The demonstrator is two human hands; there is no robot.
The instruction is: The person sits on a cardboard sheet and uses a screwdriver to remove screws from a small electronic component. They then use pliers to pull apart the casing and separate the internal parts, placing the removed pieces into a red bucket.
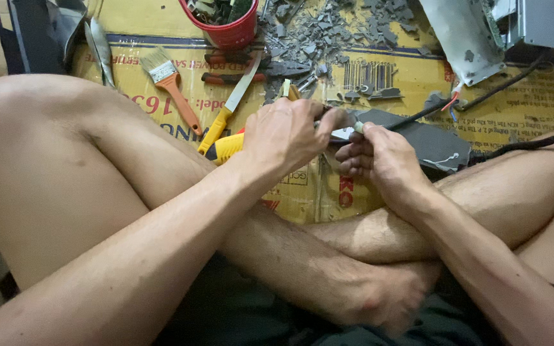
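The person is sitting cross-legged on flattened cardboard (533, 96). The left hand (286, 134) is gripping a small tool, most of it hidden, over the cardboard's middle; the right hand (379, 157) is pinching the end of a black cable (418, 115) between thumb and fingers. With both hands working so close together above bare legs, a slip could nick the fingers or tear the thin wires. At the cardboard's far edge, a red bucket (233, 32) is holding dark scrap pieces, with grey fragments (328, 29) lying scattered just beside it.
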